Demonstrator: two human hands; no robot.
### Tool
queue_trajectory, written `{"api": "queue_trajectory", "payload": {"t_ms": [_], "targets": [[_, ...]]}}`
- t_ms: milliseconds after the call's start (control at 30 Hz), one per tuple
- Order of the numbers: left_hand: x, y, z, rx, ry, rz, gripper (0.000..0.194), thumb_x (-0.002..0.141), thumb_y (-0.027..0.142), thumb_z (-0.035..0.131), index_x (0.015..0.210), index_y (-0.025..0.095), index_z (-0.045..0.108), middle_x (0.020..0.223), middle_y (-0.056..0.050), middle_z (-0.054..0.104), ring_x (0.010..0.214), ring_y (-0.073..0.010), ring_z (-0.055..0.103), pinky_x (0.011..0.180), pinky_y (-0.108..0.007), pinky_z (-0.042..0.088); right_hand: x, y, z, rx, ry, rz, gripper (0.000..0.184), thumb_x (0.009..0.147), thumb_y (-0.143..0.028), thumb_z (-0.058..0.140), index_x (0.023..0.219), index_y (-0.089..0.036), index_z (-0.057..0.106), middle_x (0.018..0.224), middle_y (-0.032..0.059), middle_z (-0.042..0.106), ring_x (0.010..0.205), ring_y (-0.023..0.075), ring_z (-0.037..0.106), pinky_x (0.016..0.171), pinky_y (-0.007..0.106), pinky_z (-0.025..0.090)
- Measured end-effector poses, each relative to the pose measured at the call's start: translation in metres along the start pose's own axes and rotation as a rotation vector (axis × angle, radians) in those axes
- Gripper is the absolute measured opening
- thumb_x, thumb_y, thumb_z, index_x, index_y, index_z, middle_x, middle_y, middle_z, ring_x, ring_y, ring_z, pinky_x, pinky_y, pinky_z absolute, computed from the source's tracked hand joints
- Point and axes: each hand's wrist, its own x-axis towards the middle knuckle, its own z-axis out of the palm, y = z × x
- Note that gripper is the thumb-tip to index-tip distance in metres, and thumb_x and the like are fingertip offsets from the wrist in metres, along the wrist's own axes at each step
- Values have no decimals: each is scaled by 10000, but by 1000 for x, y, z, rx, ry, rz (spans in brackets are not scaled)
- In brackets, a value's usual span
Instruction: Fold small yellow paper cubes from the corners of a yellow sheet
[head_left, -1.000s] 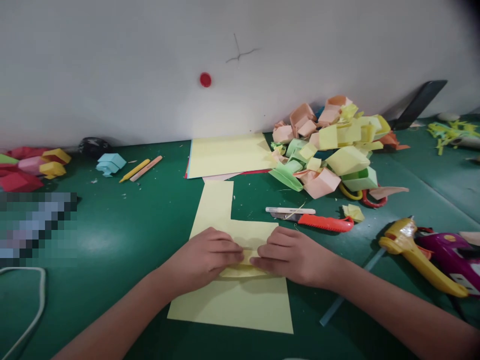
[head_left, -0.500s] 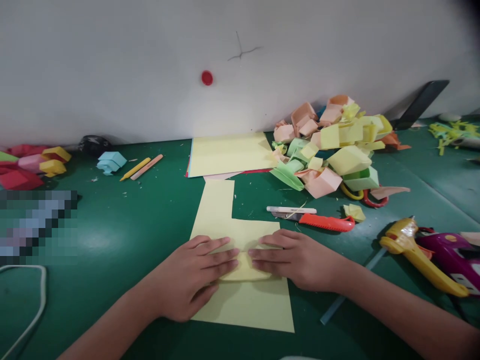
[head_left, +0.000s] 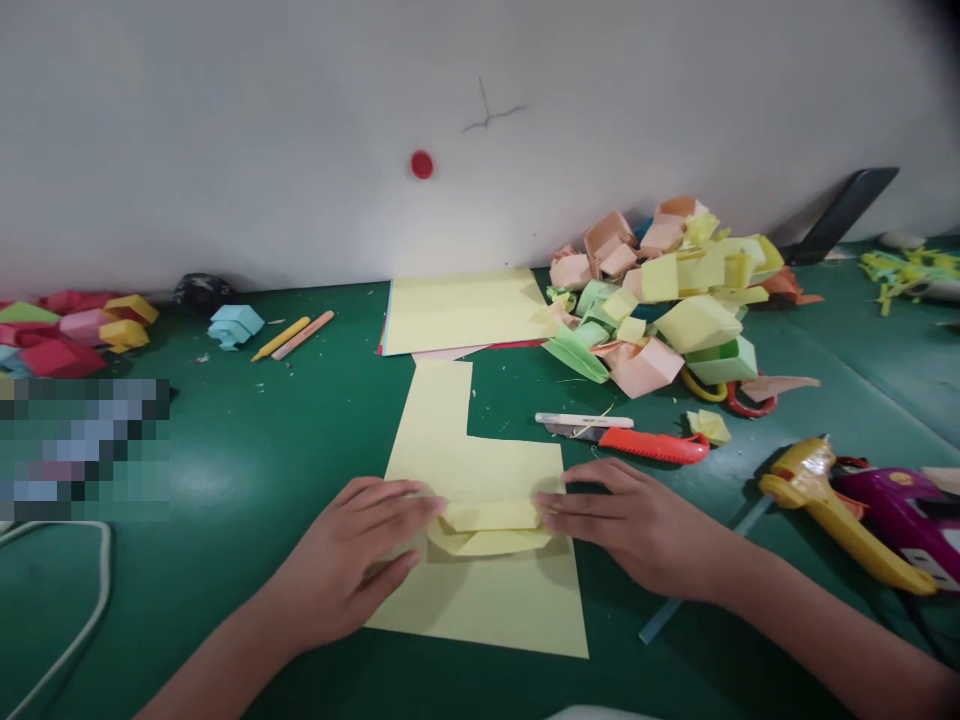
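Observation:
A small folded piece of pale yellow paper (head_left: 491, 530) lies crosswise on a larger L-shaped yellow sheet (head_left: 487, 605). Its two layers stand slightly apart along the front, like a shallow opening. My left hand (head_left: 360, 550) rests at the folded paper's left end, fingers stretched out and their tips touching it. At the opposite end my right hand (head_left: 622, 520) does the same, fingers extended and thumb mostly hidden. Neither hand is wrapped round anything.
A red box cutter (head_left: 652, 445) and a white pen (head_left: 585, 420) lie behind my right hand. Further right is a yellow and purple glue gun (head_left: 817, 480) with a blue glue stick (head_left: 664, 620). Folded paper pieces (head_left: 697, 320) are heaped near the wall.
My hands have moved apart from the middle of the folded paper to its two ends. Its front layers have lifted apart. The view has shifted slightly.

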Motion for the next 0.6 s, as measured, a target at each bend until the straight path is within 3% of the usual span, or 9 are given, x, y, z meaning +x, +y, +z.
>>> {"api": "queue_trajectory", "payload": {"t_ms": [100, 167, 233, 300, 367, 500, 600], "targets": [[15, 13, 8, -79, 96, -194, 527, 1001, 304, 497, 1509, 270, 360, 1202, -50, 706, 1132, -231, 621, 934, -388, 499, 5, -2, -4, 91, 46, 43, 552, 927, -6, 359, 1400, -208, 561, 1312, 73, 675, 1149, 247, 561, 955, 433, 493], [27, 20, 11, -93, 90, -174, 417, 995, 289, 507, 1410, 257, 487, 1107, -43, 720, 1043, -229, 634, 889, -394, 492, 10, -5, -8, 151, 75, 109, 490, 973, -64, 366, 1406, -206, 546, 1222, 88, 704, 1079, 238, 583, 912, 416, 504], [39, 24, 13, -102, 43, -114, 239, 1005, 267, 483, 1180, 251, 645, 1055, -31, 722, 987, -220, 634, 849, -386, 472, 16, -11, -12, 211, 94, 171, 410, 1013, -178, 420, 1403, -209, 541, 1160, 93, 708, 1051, 236, 597, 905, 413, 498], [52, 26, 13, -134, 12, -72, 220, 1009, 254, 470, 1002, 231, 689, 992, -25, 718, 922, -201, 629, 810, -364, 457, 24, -18, -14, 259, 80, 194, 359, 1020, -290, 479, 1357, -212, 574, 1149, 88, 706, 1050, 237, 605, 932, 419, 475], [64, 28, 13, -142, 10, -55, 218, 996, 229, 479, 951, 216, 691, 940, -21, 715, 879, -196, 621, 788, -354, 447, 34, -24, -13, 254, 55, 210, 325, 994, -352, 543, 1280, -220, 624, 1114, 76, 715, 1011, 244, 616, 909, 415, 466], [82, 30, 11, -168, 16, -97, 193, 960, 214, 519, 929, 222, 709, 925, -8, 723, 892, -198, 628, 811, -346, 448, 50, -28, -3, 137, 35, 257, 230, 965, -239, 553, 1148, -229, 692, 963, 49, 736, 888, 231, 636, 801, 374, 459], [85, 29, 5, -263, 42, -200, 221, 966, 262, 506, 976, 242, 726, 967, -3, 723, 941, -187, 636, 819, -313, 463, 53, -24, 5, 166, 98, 307, 222, 953, -183, 528, 1029, -229, 732, 894, 41, 739, 838, 209, 652, 740, 326, 461]]}}
